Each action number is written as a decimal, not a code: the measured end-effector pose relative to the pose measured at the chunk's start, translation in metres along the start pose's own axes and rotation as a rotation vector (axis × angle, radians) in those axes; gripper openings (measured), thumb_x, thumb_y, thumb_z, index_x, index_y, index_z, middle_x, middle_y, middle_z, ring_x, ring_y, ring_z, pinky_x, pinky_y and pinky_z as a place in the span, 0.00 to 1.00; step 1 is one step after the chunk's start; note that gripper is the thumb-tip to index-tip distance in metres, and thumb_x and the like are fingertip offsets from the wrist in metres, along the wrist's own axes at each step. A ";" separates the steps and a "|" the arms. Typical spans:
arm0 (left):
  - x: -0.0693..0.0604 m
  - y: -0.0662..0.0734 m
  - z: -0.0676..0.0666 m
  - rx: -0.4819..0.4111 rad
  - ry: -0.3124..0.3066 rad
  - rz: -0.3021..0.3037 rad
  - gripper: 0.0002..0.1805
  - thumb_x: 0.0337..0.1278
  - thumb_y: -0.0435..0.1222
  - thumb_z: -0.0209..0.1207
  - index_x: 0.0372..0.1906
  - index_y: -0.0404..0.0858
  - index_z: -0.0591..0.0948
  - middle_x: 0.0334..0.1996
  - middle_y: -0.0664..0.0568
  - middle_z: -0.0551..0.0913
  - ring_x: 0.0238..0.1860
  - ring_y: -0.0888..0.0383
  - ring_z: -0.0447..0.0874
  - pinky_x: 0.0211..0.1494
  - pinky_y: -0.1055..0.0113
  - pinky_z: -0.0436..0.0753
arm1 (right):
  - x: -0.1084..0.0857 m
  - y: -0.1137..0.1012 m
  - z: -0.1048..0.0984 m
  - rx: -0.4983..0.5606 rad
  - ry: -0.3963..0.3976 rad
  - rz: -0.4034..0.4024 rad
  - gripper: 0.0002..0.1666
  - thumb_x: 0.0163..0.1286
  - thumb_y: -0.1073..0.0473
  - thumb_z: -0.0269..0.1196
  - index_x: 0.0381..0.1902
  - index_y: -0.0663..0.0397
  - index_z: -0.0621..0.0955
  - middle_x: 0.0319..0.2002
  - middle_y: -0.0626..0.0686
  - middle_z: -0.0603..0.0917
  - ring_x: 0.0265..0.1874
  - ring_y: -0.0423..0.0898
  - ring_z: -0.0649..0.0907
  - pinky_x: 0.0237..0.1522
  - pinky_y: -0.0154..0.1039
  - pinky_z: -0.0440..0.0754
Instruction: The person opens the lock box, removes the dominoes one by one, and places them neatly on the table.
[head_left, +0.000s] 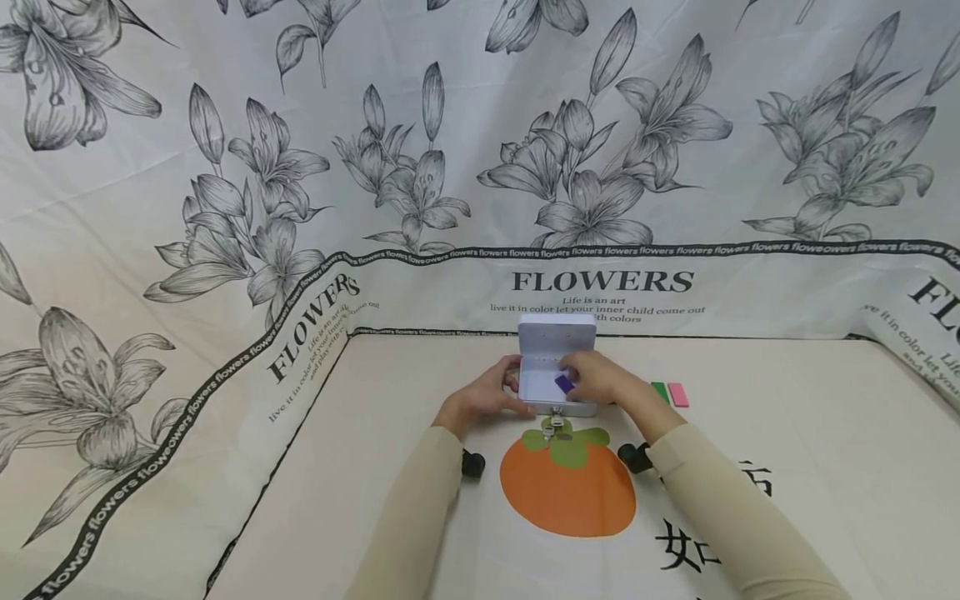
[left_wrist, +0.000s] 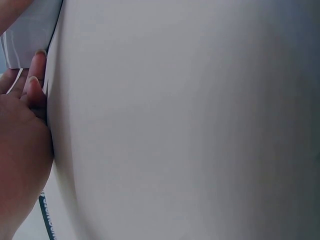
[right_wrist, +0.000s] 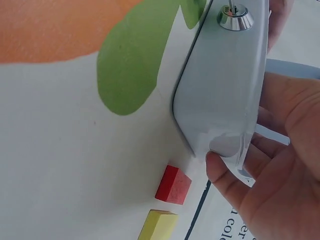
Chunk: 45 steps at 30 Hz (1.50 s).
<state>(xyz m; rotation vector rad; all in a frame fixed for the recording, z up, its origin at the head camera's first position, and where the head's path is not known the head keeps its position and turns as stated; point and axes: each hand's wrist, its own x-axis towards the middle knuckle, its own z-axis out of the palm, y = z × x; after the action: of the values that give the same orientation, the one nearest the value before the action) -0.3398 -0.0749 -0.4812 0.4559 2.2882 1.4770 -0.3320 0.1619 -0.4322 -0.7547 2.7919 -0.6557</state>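
A small grey-white metal cash box (head_left: pixel 537 385) stands on the table with its lid (head_left: pixel 557 335) raised. Keys (head_left: pixel 549 431) hang from the lock (right_wrist: pixel 236 18) on its front wall. My left hand (head_left: pixel 489 392) grips the box's left side, thumb toward the front corner; the left wrist view shows its fingers (left_wrist: pixel 37 67) against the box wall. Over the box's inside, my right hand (head_left: pixel 595 378) pinches a purple block (head_left: pixel 564 384). From the right wrist view, a finger of that hand is at the box's right edge, and the purple block is hidden.
Right of the box lie a green block (head_left: pixel 660 392) and a pink block (head_left: pixel 678 394). The right wrist view shows a red block (right_wrist: pixel 173 185) and a yellow block (right_wrist: pixel 158 226) near the box. An orange persimmon print (head_left: pixel 567 492) marks the tablecloth in front. Flower-printed fabric (head_left: pixel 420 292) rises behind.
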 end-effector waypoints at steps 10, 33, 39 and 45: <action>0.000 0.001 -0.001 0.017 -0.007 0.002 0.54 0.43 0.30 0.78 0.77 0.45 0.62 0.43 0.49 0.77 0.46 0.57 0.71 0.58 0.60 0.67 | 0.001 0.002 -0.002 0.028 -0.018 -0.028 0.28 0.56 0.70 0.73 0.56 0.74 0.80 0.39 0.60 0.84 0.39 0.51 0.80 0.47 0.50 0.79; 0.000 0.004 -0.002 0.028 -0.006 -0.005 0.55 0.43 0.31 0.79 0.77 0.46 0.61 0.42 0.50 0.77 0.45 0.57 0.72 0.58 0.60 0.67 | 0.004 0.007 -0.004 0.045 -0.125 -0.125 0.23 0.63 0.68 0.71 0.57 0.62 0.84 0.35 0.53 0.85 0.34 0.45 0.79 0.41 0.42 0.79; -0.002 0.004 -0.003 0.017 -0.015 0.002 0.55 0.44 0.30 0.78 0.78 0.44 0.61 0.42 0.48 0.77 0.45 0.58 0.72 0.59 0.61 0.67 | 0.004 0.010 -0.002 0.038 -0.104 -0.143 0.21 0.64 0.67 0.72 0.55 0.64 0.84 0.32 0.50 0.84 0.32 0.42 0.79 0.37 0.39 0.78; -0.003 0.003 -0.002 0.016 -0.020 0.000 0.55 0.44 0.30 0.78 0.78 0.44 0.60 0.43 0.48 0.78 0.45 0.57 0.73 0.59 0.61 0.68 | 0.006 0.012 0.002 0.067 -0.115 -0.134 0.24 0.64 0.67 0.71 0.58 0.63 0.83 0.31 0.51 0.83 0.31 0.43 0.78 0.37 0.39 0.77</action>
<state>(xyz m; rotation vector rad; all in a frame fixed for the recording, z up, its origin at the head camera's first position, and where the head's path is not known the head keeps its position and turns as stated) -0.3379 -0.0771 -0.4768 0.4734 2.2862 1.4489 -0.3416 0.1674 -0.4394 -0.9404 2.6200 -0.7008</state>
